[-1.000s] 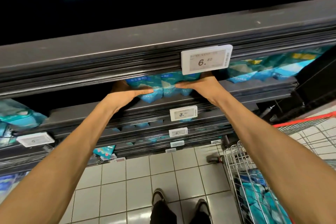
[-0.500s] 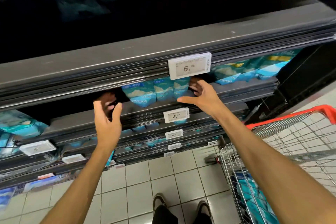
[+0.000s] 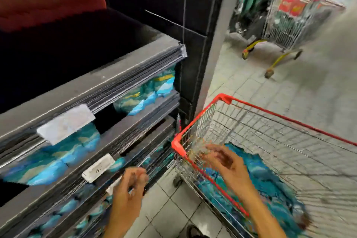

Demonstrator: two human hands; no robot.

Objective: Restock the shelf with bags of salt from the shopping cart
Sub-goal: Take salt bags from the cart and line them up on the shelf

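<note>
Blue and teal salt bags [image 3: 58, 158] lie on the grey shelf [image 3: 108, 81] at the left, with more bags [image 3: 146, 94] farther right on the same level. A wire shopping cart with a red rim [image 3: 270, 114] stands at the right and holds a heap of blue salt bags [image 3: 270, 181]. My right hand [image 3: 224, 162] reaches over the cart's near corner, above the heap, fingers loosely bent and holding nothing. My left hand [image 3: 131, 185] hangs in front of the lower shelves, fingers loosely curled, empty. The picture is blurred by motion.
White price tags [image 3: 65, 123] hang on the shelf edges. A dark upright post [image 3: 197, 63] ends the shelving. A second cart [image 3: 289, 21] with yellow legs stands far down the tiled aisle. My shoe [image 3: 195, 233] shows at the bottom.
Both hands have left the bags on the shelf and come down. The view has swung right to the cart, and my right hand now reaches into it.
</note>
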